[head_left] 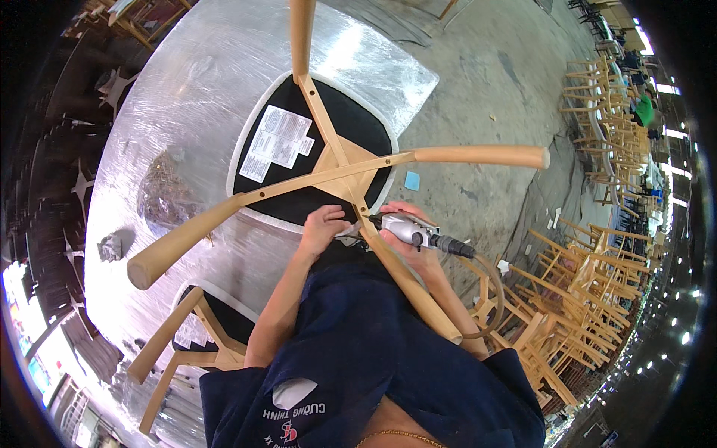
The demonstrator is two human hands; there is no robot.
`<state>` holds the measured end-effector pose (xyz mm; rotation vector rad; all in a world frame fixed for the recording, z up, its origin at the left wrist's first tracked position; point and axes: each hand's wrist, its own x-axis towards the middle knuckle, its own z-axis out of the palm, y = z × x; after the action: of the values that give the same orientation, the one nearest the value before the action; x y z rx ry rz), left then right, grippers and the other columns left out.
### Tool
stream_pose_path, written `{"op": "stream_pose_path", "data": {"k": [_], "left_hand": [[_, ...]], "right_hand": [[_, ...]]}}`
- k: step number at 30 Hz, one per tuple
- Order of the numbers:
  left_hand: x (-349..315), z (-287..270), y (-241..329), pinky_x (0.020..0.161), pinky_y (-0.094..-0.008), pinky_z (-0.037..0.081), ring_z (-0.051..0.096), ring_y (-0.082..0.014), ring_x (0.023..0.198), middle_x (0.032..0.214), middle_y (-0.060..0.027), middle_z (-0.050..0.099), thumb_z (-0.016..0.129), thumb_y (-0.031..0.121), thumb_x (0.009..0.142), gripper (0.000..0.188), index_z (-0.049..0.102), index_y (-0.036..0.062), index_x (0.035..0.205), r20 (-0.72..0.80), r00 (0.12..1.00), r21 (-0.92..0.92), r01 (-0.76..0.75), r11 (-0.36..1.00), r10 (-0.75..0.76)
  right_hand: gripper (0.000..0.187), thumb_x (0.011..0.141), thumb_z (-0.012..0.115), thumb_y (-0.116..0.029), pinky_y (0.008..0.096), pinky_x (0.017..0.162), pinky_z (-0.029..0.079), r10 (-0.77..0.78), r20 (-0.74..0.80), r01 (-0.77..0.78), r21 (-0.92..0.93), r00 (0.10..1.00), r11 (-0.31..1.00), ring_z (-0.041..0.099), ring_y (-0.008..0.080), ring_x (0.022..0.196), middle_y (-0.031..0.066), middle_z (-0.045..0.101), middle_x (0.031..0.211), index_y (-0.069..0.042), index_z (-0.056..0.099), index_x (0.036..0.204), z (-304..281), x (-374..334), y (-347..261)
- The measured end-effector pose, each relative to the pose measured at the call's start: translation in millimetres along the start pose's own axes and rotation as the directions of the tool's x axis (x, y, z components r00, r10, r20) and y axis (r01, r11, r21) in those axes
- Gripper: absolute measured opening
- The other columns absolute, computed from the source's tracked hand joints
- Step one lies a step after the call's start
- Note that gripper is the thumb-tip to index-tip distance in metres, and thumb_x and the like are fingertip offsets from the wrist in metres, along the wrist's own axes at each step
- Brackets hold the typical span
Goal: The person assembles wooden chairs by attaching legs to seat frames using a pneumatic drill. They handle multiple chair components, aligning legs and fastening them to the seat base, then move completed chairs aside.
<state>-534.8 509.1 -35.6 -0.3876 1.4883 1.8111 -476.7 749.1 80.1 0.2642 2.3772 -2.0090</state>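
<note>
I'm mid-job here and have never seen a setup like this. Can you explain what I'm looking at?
There is no robot: these are a person's bare hands, seen from a camera worn on the head and looking down. Its wide fisheye lens bends straight edges near the rim.

The right hand grips a silver power tool with a hose; its tip points toward the wooden brace. The left hand is close by, fingers bent; I can't tell whether it holds anything.

The upturned seat, black underneath with four wooden legs, is over a plastic-wrapped surface. Another upturned seat is at lower left.
</note>
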Motion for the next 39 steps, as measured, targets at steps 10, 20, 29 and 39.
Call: {"op": "stream_pose_path", "data": {"k": [10,20,29,39], "left_hand": [[11,19,-8,0.104,-0.0355,0.061,0.074,-0.0185,0.119,0.143,-0.0113,0.072,0.088,0.002,0.094,0.071,0.059,-0.0028,0.158,0.206,0.978,-0.055,-0.010,0.998,0.021],[17,14,-26,0.098,-0.0351,0.062,0.072,-0.0189,0.117,0.145,-0.0118,0.065,0.091,0.006,0.091,0.075,0.061,-0.0010,0.159,0.149,0.988,0.011,-0.046,0.999,0.044],[-3,25,-6,0.100,-0.0415,0.064,0.075,-0.0297,0.114,0.142,-0.0188,0.067,0.089,0.005,0.090,0.066,0.066,0.0008,0.152,0.011,0.965,0.426,-0.241,0.872,0.261],[-81,74,135,0.118,-0.0499,0.050,0.064,-0.0370,0.139,0.137,-0.0098,0.074,0.089,0.000,0.076,0.066,0.071,0.0099,0.139,0.501,0.477,0.422,-0.863,0.278,0.722]], "right_hand": [[0.051,0.094,0.085,-0.002,0.0359,0.101,0.060,-0.050,-0.072,0.050,0.000,0.996,0.999,0.075,0.0179,0.112,0.0106,0.078,0.128,-0.003,0.067,0.142,19,16,8],[0.039,0.094,0.086,-0.007,0.0332,0.096,0.059,-0.120,0.319,0.200,-0.232,0.940,0.952,0.073,0.0162,0.112,0.0107,0.078,0.129,-0.001,0.074,0.131,16,35,-15],[0.041,0.089,0.090,-0.003,0.0354,0.106,0.059,-0.012,0.205,0.034,-0.104,0.979,0.994,0.074,0.0175,0.120,0.0134,0.077,0.137,-0.003,0.076,0.128,17,27,-9],[0.058,0.102,0.073,-0.003,0.0377,0.121,0.052,0.041,0.201,-0.056,0.069,0.979,0.996,0.067,0.0201,0.138,0.0136,0.070,0.151,0.003,0.062,0.158,19,23,-4]]}}
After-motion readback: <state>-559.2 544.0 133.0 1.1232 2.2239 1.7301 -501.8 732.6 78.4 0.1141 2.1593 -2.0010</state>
